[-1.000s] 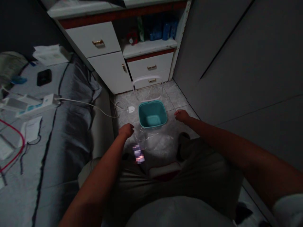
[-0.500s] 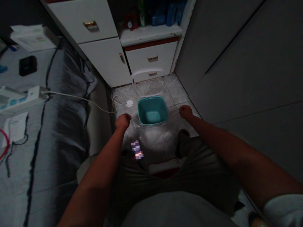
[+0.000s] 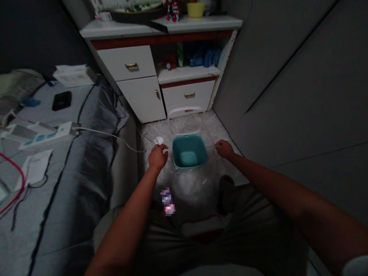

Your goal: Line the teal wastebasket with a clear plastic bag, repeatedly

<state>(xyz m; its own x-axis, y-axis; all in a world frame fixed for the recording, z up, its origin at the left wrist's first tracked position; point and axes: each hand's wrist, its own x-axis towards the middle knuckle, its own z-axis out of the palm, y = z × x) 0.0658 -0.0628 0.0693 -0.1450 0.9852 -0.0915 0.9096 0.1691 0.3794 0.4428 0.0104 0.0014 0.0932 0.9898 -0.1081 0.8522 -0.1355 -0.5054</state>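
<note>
A teal bin (image 3: 189, 148) stands upright on the tiled floor in front of me, its inside showing. Clear plastic film (image 3: 195, 180) lies around its near side; its full outline is hard to make out. Just left of the rim is my left hand (image 3: 158, 156), fingers apart, with nothing visible in it. On the other side, my right hand (image 3: 225, 149) is closed in a pinch, and a thin edge of the film shows at its fingertips. Behind the bin rises a white rounded frame (image 3: 185, 110), standing against the lower drawer.
A white cabinet (image 3: 140, 100) with drawers closes off the far side. The bed (image 3: 83, 165) on the left carries a power strip (image 3: 67, 131), whose cable (image 3: 107, 137) runs to the floor. A grey panel (image 3: 287, 96) borders the right. A pixelated object (image 3: 168, 201) is near my legs.
My view has tilted up, showing the cabinet top. My left hand has gone from closed to fingers apart and sits closer to the bin. The right hand stays pinched.
</note>
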